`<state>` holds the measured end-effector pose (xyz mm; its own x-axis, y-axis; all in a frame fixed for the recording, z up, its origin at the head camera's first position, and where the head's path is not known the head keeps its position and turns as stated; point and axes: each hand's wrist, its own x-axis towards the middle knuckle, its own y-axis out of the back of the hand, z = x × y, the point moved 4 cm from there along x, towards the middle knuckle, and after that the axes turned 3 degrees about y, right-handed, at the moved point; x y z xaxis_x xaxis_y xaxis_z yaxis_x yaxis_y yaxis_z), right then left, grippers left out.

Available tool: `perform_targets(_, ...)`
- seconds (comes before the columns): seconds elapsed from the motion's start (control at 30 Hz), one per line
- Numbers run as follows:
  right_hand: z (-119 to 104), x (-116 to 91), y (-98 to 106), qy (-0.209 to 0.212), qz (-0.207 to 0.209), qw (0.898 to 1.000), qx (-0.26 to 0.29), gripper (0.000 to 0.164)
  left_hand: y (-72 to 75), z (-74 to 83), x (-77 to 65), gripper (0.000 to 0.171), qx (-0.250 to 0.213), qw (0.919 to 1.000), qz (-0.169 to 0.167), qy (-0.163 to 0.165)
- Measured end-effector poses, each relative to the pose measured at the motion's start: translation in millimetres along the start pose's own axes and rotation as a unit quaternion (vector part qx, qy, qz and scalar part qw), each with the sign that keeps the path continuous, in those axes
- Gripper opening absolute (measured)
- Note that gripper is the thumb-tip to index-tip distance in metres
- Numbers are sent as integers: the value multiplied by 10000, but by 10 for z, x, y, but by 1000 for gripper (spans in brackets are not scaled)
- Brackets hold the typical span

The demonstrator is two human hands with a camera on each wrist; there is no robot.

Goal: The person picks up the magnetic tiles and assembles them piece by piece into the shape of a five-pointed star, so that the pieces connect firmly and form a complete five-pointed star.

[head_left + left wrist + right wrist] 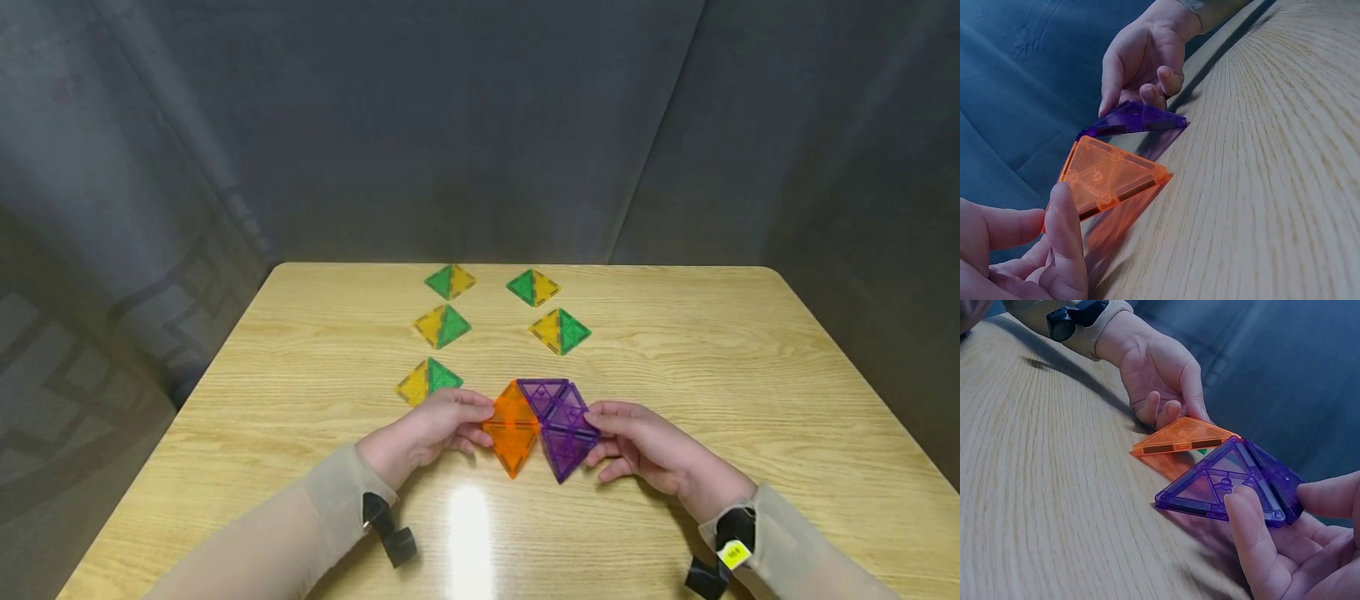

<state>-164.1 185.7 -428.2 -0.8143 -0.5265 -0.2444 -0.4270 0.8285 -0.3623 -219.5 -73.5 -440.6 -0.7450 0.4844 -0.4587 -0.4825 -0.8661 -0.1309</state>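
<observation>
My left hand (441,429) holds the outer edge of two orange triangle tiles (513,448), thumb and fingers drawn narrow, with little more than the tile's own thickness between them. The other fingers of that hand sit loosely bent below the edge, on the table side. My right hand (643,448) does the same across from it: thumb and fingers pinch the outer side of three purple triangle tiles (566,450), and the remaining fingers curl slackly underneath, palm turned inward.

The orange pair and the purple three meet at one shared corner between my hands, orange to the left, purple to the right, with an open wedge on the side nearest me. The tiles slope rather than lie flat; I cannot tell whether their lowest tips touch the wooden table (750,375), where their coloured reflections show.

Beyond my hands lie five green-and-yellow diamonds, each made of two triangles: two at the far edge (450,282) (533,287), two in the next row (442,327) (560,332), and one just past my left hand, which partly covers it (413,386). Dark straps circle my pale sleeves, and a grey curtain (450,125) hangs behind the table
</observation>
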Motion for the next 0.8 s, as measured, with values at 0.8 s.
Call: perform_targets(0.8,25,20,-59,-73,148,9997,-171,18,-15,-16,-17,31,99,9999,18,-49)
